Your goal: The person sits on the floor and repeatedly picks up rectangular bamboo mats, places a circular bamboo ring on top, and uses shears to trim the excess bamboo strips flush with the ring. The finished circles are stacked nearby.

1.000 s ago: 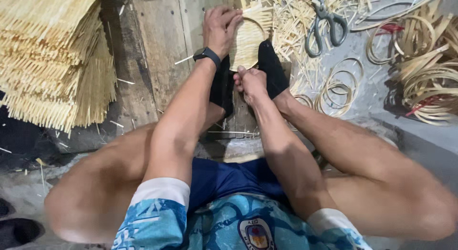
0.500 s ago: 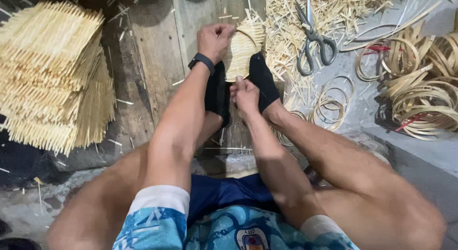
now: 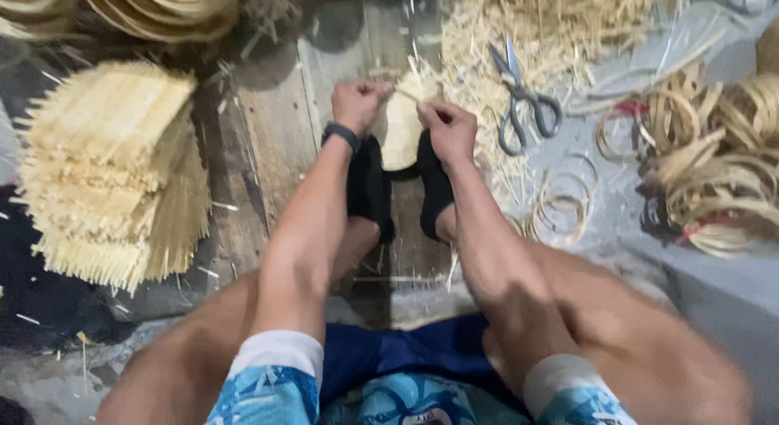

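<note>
I sit on the floor with a small woven bamboo piece [image 3: 402, 126] held between my two feet in black socks [image 3: 369, 189]. My left hand [image 3: 359, 103] is closed at the piece's upper left edge, pinching a thin bamboo strip [image 3: 406, 94]. My right hand [image 3: 448, 126] grips the other end of that strip at the piece's upper right edge. A black watch [image 3: 341, 135] is on my left wrist.
A big stack of woven bamboo mats [image 3: 114, 169] lies at the left. Scissors [image 3: 523, 108] rest on bamboo shavings [image 3: 560, 27] beyond my right hand. Coiled bamboo strips and rings [image 3: 714, 165] fill the right side. Wooden planks [image 3: 276, 141] lie under my feet.
My right hand has risen from between the feet to the top of the woven piece, meeting the left hand. The view has shifted downward and closer.
</note>
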